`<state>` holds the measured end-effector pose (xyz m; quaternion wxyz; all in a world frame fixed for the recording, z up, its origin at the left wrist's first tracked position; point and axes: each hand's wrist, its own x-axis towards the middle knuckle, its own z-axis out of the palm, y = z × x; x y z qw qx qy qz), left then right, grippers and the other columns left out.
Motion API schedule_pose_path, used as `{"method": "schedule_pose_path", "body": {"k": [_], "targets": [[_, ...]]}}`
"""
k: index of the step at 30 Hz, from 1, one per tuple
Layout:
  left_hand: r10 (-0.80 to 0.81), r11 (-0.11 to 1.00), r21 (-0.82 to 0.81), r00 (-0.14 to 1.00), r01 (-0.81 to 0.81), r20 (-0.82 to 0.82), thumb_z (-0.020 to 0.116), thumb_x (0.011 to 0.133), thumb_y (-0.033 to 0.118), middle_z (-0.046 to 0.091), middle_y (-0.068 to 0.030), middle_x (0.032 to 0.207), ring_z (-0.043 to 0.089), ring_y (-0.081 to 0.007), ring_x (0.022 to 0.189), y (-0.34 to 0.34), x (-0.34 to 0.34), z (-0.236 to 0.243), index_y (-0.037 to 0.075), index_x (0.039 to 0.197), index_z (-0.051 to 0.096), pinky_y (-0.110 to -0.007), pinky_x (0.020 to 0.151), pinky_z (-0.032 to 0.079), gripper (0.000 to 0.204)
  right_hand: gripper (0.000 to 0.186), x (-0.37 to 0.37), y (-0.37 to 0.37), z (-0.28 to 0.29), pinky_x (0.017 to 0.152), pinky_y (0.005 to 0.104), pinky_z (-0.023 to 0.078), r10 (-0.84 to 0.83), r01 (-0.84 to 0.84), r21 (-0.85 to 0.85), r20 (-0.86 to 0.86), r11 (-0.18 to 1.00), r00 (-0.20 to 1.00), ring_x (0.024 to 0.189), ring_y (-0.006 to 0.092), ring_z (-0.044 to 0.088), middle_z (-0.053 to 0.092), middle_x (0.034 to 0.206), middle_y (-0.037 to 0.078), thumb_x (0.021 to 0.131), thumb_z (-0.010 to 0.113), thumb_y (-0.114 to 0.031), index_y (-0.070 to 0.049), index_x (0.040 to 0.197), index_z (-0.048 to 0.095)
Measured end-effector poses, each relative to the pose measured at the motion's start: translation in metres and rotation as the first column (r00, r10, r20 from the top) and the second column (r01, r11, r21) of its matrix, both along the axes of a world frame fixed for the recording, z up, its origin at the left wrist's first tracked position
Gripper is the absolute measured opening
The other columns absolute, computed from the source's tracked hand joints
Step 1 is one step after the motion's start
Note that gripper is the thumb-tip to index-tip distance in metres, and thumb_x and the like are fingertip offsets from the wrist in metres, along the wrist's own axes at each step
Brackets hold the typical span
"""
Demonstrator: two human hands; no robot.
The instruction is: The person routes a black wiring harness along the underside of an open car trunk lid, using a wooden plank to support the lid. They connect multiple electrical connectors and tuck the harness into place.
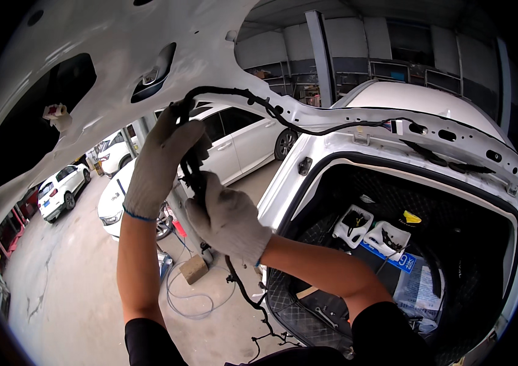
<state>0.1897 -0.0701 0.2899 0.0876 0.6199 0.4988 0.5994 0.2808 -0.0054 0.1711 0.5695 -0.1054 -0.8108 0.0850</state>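
Note:
A black wiring harness (217, 91) arches from the car body's metal rim to my hands, under the raised white tailgate (204, 36). My left hand (162, 155), in a pale knitted glove, is closed round its upper part. Just below and to the right, my right hand (228, 219), gloved alike, grips the bunched middle of the harness; its fingers partly hide it. A thinner branched tail (243, 291) of the harness hangs below my right hand. At the harness's far end, a white connector (396, 127) lies by the perforated rim.
The open trunk (314, 287) on the right holds two white trays (388, 238) of small parts, a wrench (326, 317) and a plastic bag (417, 296). White cars (234, 146) stand behind. A brown block (193, 269) and a hose (201, 314) lie on the floor.

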Motion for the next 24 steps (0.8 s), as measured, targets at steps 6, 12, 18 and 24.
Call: {"method": "schedule_pose_path", "body": {"k": [6, 12, 18, 24], "targets": [[0.030, 0.993, 0.113, 0.999, -0.032, 0.019, 0.058, 0.095, 0.023, 0.066, -0.0148, 0.120, 0.064, -0.0207, 0.105, -0.027, -0.012, -0.055, -0.004, 0.145, 0.044, -0.032, 0.095, 0.049, 0.058, 0.040, -0.016, 0.010, -0.006, 0.048, 0.0416, 0.051, -0.078, 0.084, 0.042, -0.119, 0.996, 0.990, 0.050, 0.0295, 0.063, 0.061, 0.063, 0.010, 0.095, 0.061, -0.026, 0.001, 0.118, 0.042], [-0.026, 0.995, 0.101, 0.927, -0.013, 0.375, 0.050, 0.095, 0.008, 0.049, -0.0190, 0.143, 0.050, -0.0269, 0.132, -0.031, -0.027, -0.163, -0.004, 0.150, 0.036, -0.037, 0.108, 0.044, 0.058, 0.041, -0.027, 0.018, -0.010, 0.048, 0.0404, 0.051, -0.120, 0.124, 0.014, -0.186, 0.992, 0.975, 0.051, 0.0285, 0.063, 0.062, 0.065, 0.008, 0.096, 0.061, -0.025, 0.001, 0.121, 0.041], [-0.088, 0.993, -0.020, 0.864, 0.113, 0.496, 0.059, 0.098, 0.013, 0.067, -0.0070, 0.096, 0.063, -0.0120, 0.072, -0.025, -0.020, -0.206, -0.001, 0.133, 0.050, -0.025, 0.063, 0.050, 0.039, 0.051, -0.033, 0.019, -0.004, 0.044, 0.0398, 0.049, 0.045, -0.039, 0.072, -0.087, 0.997, 0.995, 0.051, 0.0281, 0.064, 0.062, 0.063, 0.010, 0.097, 0.060, -0.039, 0.006, 0.116, 0.043], [0.100, 0.973, 0.174, 0.957, -0.151, 0.271, 0.054, 0.096, 0.009, 0.053, -0.0006, 0.072, 0.043, -0.0056, 0.052, -0.021, -0.031, -0.183, 0.001, 0.130, 0.050, -0.022, 0.047, 0.033, 0.035, 0.061, -0.010, 0.031, 0.008, 0.060, 0.0434, 0.055, 0.315, -0.312, -0.059, 0.074, 0.948, 0.946, 0.077, 0.0335, 0.070, 0.068, 0.093, 0.019, 0.096, 0.060, -0.046, 0.003, 0.125, 0.040]]}}
